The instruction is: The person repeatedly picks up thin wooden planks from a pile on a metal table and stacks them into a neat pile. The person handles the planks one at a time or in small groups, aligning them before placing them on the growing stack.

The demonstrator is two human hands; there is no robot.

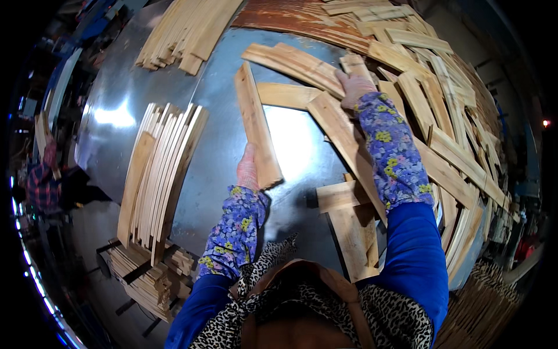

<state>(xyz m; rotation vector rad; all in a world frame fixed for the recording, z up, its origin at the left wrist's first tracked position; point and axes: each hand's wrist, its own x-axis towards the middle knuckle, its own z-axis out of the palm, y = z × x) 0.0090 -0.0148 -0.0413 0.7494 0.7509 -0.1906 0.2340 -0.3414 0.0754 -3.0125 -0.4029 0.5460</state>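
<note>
My left hand [248, 168], in a pink glove, grips the near end of a long pale wooden slat [256, 125] that lies angled across the shiny metal table [226, 145]. My right hand [353, 87], also gloved, rests on a slat in the loose heap of curved wooden slats [325, 72] at the middle right; whether the fingers close round it I cannot tell. Both forearms wear floral sleeve covers over blue sleeves.
A neat row of slats stands on edge at the left [160, 174]. Another stack lies at the top left [186, 32]. A large jumble of slats covers the right side [447, 134]. Short boards [351, 224] lie near me. Stacked slats sit below the table [145, 276].
</note>
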